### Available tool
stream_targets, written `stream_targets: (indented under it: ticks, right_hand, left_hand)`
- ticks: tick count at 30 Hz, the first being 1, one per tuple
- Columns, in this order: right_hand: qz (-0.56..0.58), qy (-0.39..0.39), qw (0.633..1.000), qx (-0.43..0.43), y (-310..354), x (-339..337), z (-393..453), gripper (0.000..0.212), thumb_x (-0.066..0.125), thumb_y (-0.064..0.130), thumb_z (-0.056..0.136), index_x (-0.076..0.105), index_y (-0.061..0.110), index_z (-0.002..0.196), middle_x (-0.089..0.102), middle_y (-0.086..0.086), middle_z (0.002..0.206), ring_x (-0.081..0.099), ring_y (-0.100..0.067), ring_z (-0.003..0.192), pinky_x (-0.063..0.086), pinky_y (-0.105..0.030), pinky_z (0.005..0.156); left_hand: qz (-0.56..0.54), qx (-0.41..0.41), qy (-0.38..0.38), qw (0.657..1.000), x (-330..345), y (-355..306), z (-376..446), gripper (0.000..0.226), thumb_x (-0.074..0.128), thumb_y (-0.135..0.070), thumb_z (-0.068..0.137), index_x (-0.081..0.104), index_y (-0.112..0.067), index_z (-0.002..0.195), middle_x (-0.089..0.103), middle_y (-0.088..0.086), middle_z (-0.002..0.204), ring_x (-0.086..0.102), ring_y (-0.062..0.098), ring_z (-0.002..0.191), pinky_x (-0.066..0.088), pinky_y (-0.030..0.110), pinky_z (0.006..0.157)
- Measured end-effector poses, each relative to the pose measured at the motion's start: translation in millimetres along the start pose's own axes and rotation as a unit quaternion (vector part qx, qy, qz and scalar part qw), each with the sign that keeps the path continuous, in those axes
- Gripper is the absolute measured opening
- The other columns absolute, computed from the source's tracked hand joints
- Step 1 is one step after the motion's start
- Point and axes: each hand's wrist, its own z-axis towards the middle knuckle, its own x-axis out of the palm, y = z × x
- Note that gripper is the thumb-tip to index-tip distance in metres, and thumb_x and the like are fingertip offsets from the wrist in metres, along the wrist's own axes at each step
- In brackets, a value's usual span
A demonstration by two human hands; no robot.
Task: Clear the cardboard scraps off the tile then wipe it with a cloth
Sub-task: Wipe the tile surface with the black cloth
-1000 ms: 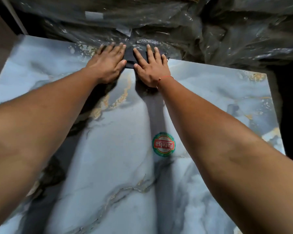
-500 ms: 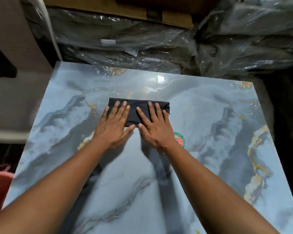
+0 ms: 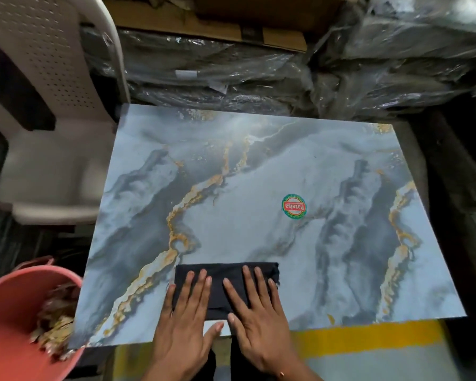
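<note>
A large blue-grey marbled tile [image 3: 259,174] with gold veins lies flat in front of me, a round red and green sticker [image 3: 294,206] near its middle. A folded black cloth [image 3: 220,273] lies on the tile close to its near edge. My left hand [image 3: 186,306] and my right hand [image 3: 254,306] press flat on the cloth side by side, fingers straight and pointing away from me. Cardboard scraps [image 3: 52,320] fill the pink bucket [image 3: 8,312] at the tile's near left corner. No scraps show on the tile.
A white plastic chair [image 3: 50,149] stands left of the tile. Plastic-wrapped bundles [image 3: 259,78] and a cardboard box [image 3: 204,23] are stacked behind the far edge. A yellow stripe [image 3: 368,336] marks the floor under the near right edge.
Both hands have dragged the cloth from the tile's far edge across the middle to its near edge. The view has pulled back, so the chair and bucket now show.
</note>
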Motion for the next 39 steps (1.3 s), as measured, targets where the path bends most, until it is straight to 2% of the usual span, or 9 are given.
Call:
stream_targets:
  ticks: [5, 8, 11, 14, 19, 25, 30, 35, 39]
  right_hand:
    - [-0.021, 0.008, 1.000, 0.008, 21.9, 4.9, -17.6, 0.074, 0.049, 0.053, 0.101, 0.020, 0.038, 0.167, 0.011, -0.010, 0.176, 0.014, -0.035, 0.162, 0.022, -0.054, 0.121]
    - [-0.023, -0.016, 1.000, 0.014, 25.8, 0.6, -13.5, 0.076, 0.051, 0.058, 0.098, 0.024, 0.038, 0.166, 0.018, -0.010, 0.175, 0.019, -0.034, 0.161, 0.021, -0.055, 0.123]
    - [-0.022, -0.021, 1.000, -0.001, 25.3, -1.3, -4.1, 0.073, 0.049, 0.052, 0.101, 0.023, 0.036, 0.167, 0.015, -0.008, 0.176, 0.016, -0.031, 0.162, 0.019, -0.054, 0.125]
    - [-0.019, 0.009, 1.000, -0.022, 21.1, 4.1, 3.8, 0.075, 0.051, 0.048, 0.103, 0.016, 0.034, 0.168, 0.006, -0.004, 0.177, 0.008, -0.028, 0.163, 0.018, -0.053, 0.123]
    - [-0.003, 0.014, 1.000, -0.023, 20.0, 0.6, 29.3, 0.072, 0.044, 0.049, 0.105, 0.012, 0.037, 0.168, 0.003, -0.003, 0.177, 0.003, -0.027, 0.164, 0.015, -0.052, 0.125]
    - [0.012, -0.005, 0.999, -0.047, 6.9, -10.8, 139.8, 0.069, 0.037, 0.054, 0.106, 0.009, 0.041, 0.167, 0.003, -0.001, 0.177, -0.003, -0.024, 0.164, 0.012, -0.052, 0.130]
    - [0.005, -0.016, 0.999, -0.046, -8.3, -29.6, 254.6, 0.066, 0.022, 0.062, 0.105, 0.011, 0.041, 0.167, 0.005, -0.002, 0.177, 0.000, -0.026, 0.164, 0.006, -0.051, 0.131]
    - [0.001, -0.016, 0.999, -0.043, -19.3, -48.7, 350.8, 0.065, 0.025, 0.060, 0.106, 0.008, 0.043, 0.167, 0.001, -0.002, 0.177, -0.002, -0.026, 0.164, -0.003, -0.048, 0.130]
    - [-0.012, -0.022, 0.999, -0.045, -24.2, -62.7, 412.6, 0.064, 0.025, 0.059, 0.108, 0.006, 0.043, 0.167, 0.000, -0.002, 0.177, -0.003, -0.026, 0.163, -0.002, -0.049, 0.130]
  left_hand:
    - [0.003, -0.010, 0.032, 0.999, 7.7, 4.5, -25.5, 0.083, 0.014, -0.066, 0.103, 0.041, -0.008, 0.155, 0.026, 0.008, 0.170, 0.025, 0.027, 0.156, 0.026, 0.053, 0.119]
    - [-0.016, -0.022, 0.019, 0.999, 0.0, 0.9, -19.5, 0.083, 0.020, -0.067, 0.102, 0.037, -0.005, 0.156, 0.026, 0.013, 0.169, 0.024, 0.029, 0.155, 0.025, 0.051, 0.118]
    - [-0.030, -0.009, 0.008, 0.999, -3.7, -5.8, -11.7, 0.083, 0.036, -0.062, 0.097, 0.034, -0.006, 0.158, 0.025, 0.013, 0.169, 0.025, 0.028, 0.156, 0.024, 0.049, 0.119]
    - [-0.039, -0.002, 0.021, 0.999, 1.3, -7.1, -10.0, 0.081, 0.037, -0.059, 0.098, 0.033, -0.006, 0.158, 0.021, 0.011, 0.170, 0.029, 0.026, 0.155, 0.023, 0.048, 0.119]
    - [-0.052, -0.021, 0.007, 0.998, 3.3, 3.6, 5.2, 0.078, 0.035, -0.059, 0.101, 0.026, -0.010, 0.161, 0.016, 0.007, 0.172, 0.021, 0.021, 0.158, 0.019, 0.045, 0.122]
    - [-0.034, -0.047, -0.014, 0.998, -19.6, 50.8, 94.6, 0.074, 0.020, -0.056, 0.106, 0.005, -0.014, 0.164, -0.001, 0.003, 0.174, -0.003, 0.018, 0.160, 0.007, 0.045, 0.126]
    - [-0.029, -0.047, -0.008, 0.998, -49.5, 102.5, 200.1, 0.072, 0.005, -0.054, 0.101, -0.010, -0.021, 0.163, -0.017, -0.005, 0.171, -0.022, 0.019, 0.157, -0.011, 0.039, 0.128]
    - [-0.015, -0.051, -0.016, 0.998, -74.4, 141.2, 284.9, 0.070, 0.021, -0.045, 0.107, -0.008, -0.017, 0.164, -0.014, 0.001, 0.173, -0.019, 0.022, 0.158, -0.006, 0.042, 0.130]
    - [-0.010, -0.063, -0.022, 0.998, -94.4, 165.6, 337.7, 0.074, 0.022, -0.048, 0.107, -0.008, -0.011, 0.163, -0.012, 0.006, 0.173, -0.016, 0.021, 0.159, -0.004, 0.042, 0.130]
